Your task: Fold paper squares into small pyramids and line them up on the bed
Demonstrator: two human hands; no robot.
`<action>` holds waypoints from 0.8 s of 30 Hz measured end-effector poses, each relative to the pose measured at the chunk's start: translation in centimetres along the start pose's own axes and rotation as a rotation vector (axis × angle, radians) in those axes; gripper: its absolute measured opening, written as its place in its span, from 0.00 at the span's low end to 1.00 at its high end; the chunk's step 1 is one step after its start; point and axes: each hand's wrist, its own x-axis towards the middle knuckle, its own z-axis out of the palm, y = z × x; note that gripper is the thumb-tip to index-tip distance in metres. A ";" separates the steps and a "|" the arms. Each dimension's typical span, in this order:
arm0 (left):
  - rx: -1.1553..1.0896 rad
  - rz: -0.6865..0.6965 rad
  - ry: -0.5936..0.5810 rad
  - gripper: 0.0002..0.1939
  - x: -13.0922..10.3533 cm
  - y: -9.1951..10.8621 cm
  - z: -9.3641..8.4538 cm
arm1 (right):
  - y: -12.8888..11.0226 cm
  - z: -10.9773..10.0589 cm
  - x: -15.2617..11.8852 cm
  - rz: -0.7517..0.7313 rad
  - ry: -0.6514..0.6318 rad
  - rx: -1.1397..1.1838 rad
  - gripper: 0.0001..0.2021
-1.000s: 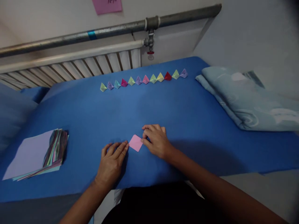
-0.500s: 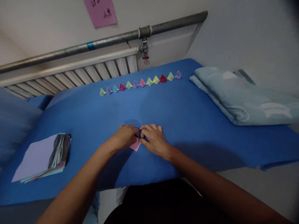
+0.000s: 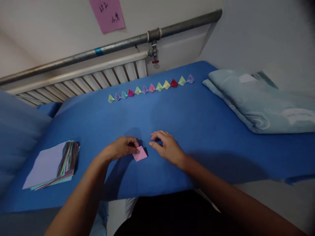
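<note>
A small folded pink paper (image 3: 140,153) lies on the blue sheet (image 3: 197,131) near the front edge. My left hand (image 3: 120,148) pinches its left side with thumb and fingers. My right hand (image 3: 166,147) hovers just to the right of the paper, fingers curled and apart, holding nothing. A row of several small folded paper shapes (image 3: 150,88) in mixed colours stands along the far side of the sheet.
A stack of coloured paper squares (image 3: 52,165) sits at the left. A folded light-blue blanket (image 3: 261,101) lies at the right. A blue pillow (image 3: 19,131) is at far left. Behind are a radiator (image 3: 81,82), a metal pipe (image 3: 152,34) and a pink note (image 3: 107,14) on the wall.
Both hands had come together over the pink paper; now my right hand has drawn off to the right, and my left hand keeps hold of the paper, which shows a lifted fold.
</note>
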 end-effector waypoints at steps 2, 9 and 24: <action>-0.298 -0.020 0.094 0.07 -0.9 -0.5 0.3 | -0.5 0.0 -0.1 0.053 -0.039 0.157 0.03; -0.804 0.056 0.564 0.12 -1.6 -1.4 4.1 | -2.2 1.2 -0.7 0.157 -0.130 0.444 0.06; -0.778 0.182 0.525 0.09 -2.2 -1.3 5.9 | -2.3 1.4 -1.3 0.085 -0.053 0.353 0.09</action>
